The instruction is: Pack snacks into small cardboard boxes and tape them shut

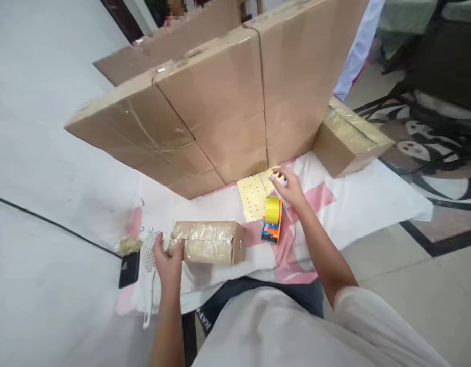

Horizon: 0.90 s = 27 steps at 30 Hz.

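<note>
My left hand (pixel 168 260) is at the left end of a small taped cardboard box (pixel 207 242), its thumb over the box's near edge and its fingers spread apart. Just left of those fingers lies a white mesh paddle with a long handle, like a fly swatter (pixel 148 252). My right hand (pixel 289 187) hovers over a pale yellow dotted sheet (pixel 253 199), thumb and forefinger slightly apart; I see nothing held between them. Below it stands an orange and blue tape dispenser (pixel 271 232) with a yellow tape roll (pixel 272 209).
A tall wall of joined cardboard panels (pixel 228 102) stands along the table's far side. Another taped box (pixel 350 137) sits at the right. A black flat item (pixel 129 269) lies at the left edge by the wall. The table has a white and pink cloth (pixel 354 204).
</note>
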Available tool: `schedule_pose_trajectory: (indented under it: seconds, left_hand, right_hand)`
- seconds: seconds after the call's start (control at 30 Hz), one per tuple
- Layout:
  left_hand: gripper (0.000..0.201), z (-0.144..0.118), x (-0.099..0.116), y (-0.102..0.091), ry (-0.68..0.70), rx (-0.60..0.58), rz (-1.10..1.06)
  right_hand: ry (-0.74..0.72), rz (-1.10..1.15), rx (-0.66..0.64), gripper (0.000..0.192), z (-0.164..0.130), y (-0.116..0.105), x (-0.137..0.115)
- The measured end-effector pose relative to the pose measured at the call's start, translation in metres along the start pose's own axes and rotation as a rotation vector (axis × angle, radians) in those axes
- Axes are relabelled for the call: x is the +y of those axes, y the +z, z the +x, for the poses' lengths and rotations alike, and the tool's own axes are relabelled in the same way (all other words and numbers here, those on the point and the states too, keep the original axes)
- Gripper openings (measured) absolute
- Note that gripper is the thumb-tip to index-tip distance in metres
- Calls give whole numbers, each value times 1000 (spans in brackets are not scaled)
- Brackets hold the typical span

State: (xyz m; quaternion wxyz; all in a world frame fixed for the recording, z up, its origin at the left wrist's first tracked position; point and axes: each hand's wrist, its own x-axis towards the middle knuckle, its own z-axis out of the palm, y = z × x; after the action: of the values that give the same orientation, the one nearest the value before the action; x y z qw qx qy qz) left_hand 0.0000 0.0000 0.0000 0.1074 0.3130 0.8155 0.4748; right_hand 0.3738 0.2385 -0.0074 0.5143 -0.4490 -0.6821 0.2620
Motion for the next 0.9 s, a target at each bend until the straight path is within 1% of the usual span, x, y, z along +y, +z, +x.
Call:
schedule_pose_trajectory:
  seconds: [0.03,0.07,0.1,0.17,0.2,0.27,0.3,0.4,0.5,0.57,0.6,0.63,0.7,0.77,0.8,0.83,0.9]
  left_hand:
    - [78,1,-2,0,-53,-62,-34]
    - [73,3,-4,0,-94,-113,-67]
    - [68,4,-6,0,-124,-151,-98]
    - [62,5,-8,0,-132,-185,-150]
    - [60,6,-9,0,-121,-184,-172]
    - [57,6,-10,0,-110,-190,-212]
    - [56,7,-10,0,-109,-194,-226]
    - [56,8,-9,1,-100,-192,-248]
    - [58,9,-9,2,-104,-171,-261]
    - [58,9,-9,3,-106,-158,-263]
    - [57,9,-10,3,-101,-157,-264]
    - [57,8,-10,3,-93,-159,-266]
    - [56,8,-12,3,-75,-171,-276]
    - [56,8,-13,3,-65,-175,-289]
    - [56,8,-14,3,-63,-171,-290]
    - [56,8,-14,3,-58,-167,-288]
    - [56,9,-15,3,-44,-167,-279]
  right_hand:
    - [-56,63,-143,28,-23,4,-18]
    - [-87,111,-230,34,-45,9,-35]
    - [-132,155,-371,47,-66,14,-51]
    - [-174,201,-629,99,-104,30,-75]
    - [-175,196,-711,118,-120,39,-83]
    - [-113,176,-758,141,-142,58,-90]
    - [-69,165,-753,148,-149,66,-91]
    - [28,149,-728,158,-159,79,-87]
    - [42,158,-714,153,-164,77,-83]
    - [54,197,-653,144,-171,73,-82]
    - [61,227,-595,134,-176,71,-81]
    - [72,260,-520,120,-181,71,-80]
    - [100,311,-355,78,-193,74,-78]
    - [141,322,-250,39,-201,81,-77]
    - [165,313,-223,27,-204,86,-76]
    - [185,302,-209,18,-206,89,-77]
    - [210,282,-177,9,-207,95,-78]
